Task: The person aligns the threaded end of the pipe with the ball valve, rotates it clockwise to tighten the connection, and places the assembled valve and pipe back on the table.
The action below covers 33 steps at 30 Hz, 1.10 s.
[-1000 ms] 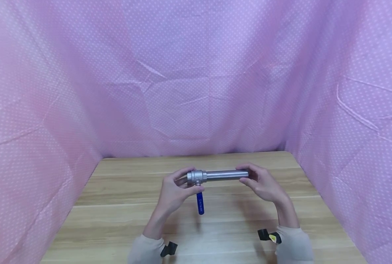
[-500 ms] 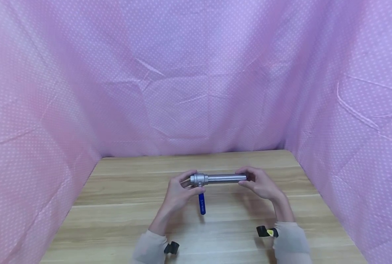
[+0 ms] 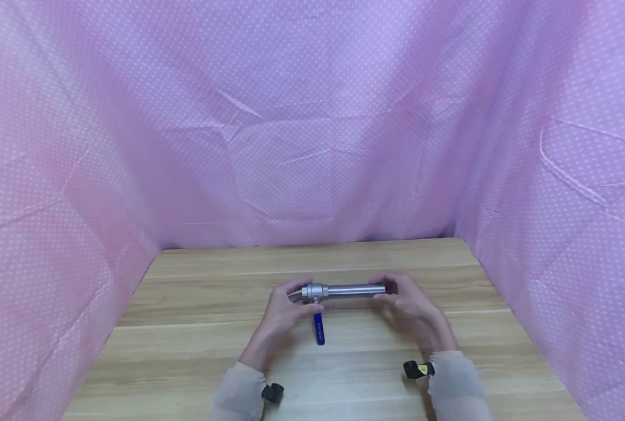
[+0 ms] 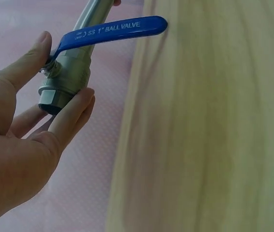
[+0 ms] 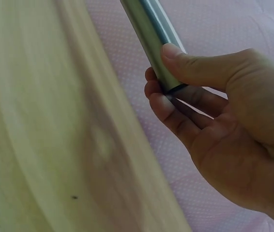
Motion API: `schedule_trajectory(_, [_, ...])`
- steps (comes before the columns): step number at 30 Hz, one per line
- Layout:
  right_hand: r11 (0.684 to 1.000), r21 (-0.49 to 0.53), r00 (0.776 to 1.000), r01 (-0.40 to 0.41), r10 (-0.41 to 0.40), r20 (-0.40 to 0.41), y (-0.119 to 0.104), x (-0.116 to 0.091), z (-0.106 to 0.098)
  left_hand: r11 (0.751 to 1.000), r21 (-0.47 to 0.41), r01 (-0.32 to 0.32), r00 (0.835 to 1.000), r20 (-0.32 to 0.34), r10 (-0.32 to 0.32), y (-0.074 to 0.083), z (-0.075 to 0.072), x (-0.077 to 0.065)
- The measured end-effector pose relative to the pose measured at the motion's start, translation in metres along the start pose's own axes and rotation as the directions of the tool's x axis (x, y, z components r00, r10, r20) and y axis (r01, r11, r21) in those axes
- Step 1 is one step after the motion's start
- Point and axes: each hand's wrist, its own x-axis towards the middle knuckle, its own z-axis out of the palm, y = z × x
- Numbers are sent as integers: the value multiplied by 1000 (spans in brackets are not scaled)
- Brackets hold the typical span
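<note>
My left hand (image 3: 285,309) grips a steel ball valve (image 3: 314,292) between thumb and fingers. The valve's blue lever (image 3: 320,328) points toward me; in the left wrist view the lever (image 4: 113,33) carries the print "SS 1" BALL VALVE", and the thumb lies by its stem. A straight steel pipe (image 3: 355,290) extends rightward from the valve body. At the pipe's far end my right hand (image 3: 408,299) pinches it, the thumb on one side and the fingertips on the other, as the right wrist view shows on the pipe (image 5: 155,46). Valve and pipe lie level, joined in one line.
A light wood-grain table (image 3: 207,351) spreads under both hands. Pink dotted cloth (image 3: 312,175) hangs behind the table and along both its sides. Each sleeve wears a black strap mount (image 3: 273,393) near the wrist.
Both hands have lowered the valve and pipe a little toward the table. The right hand has also come slightly leftward. The grip on each end stays the same.
</note>
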Motion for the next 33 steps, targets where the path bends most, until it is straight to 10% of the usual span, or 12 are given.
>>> schedule_trajectory(6, [987, 115, 993, -113, 108, 53, 9, 2, 9, 1000, 24, 19, 1000, 10, -19, -11, -5, 3])
schedule_trajectory(33, [999, 9, 996, -39, 38, 85, 28, 6, 23, 988, 154, 29, 998, 45, -36, -25, -10, 4])
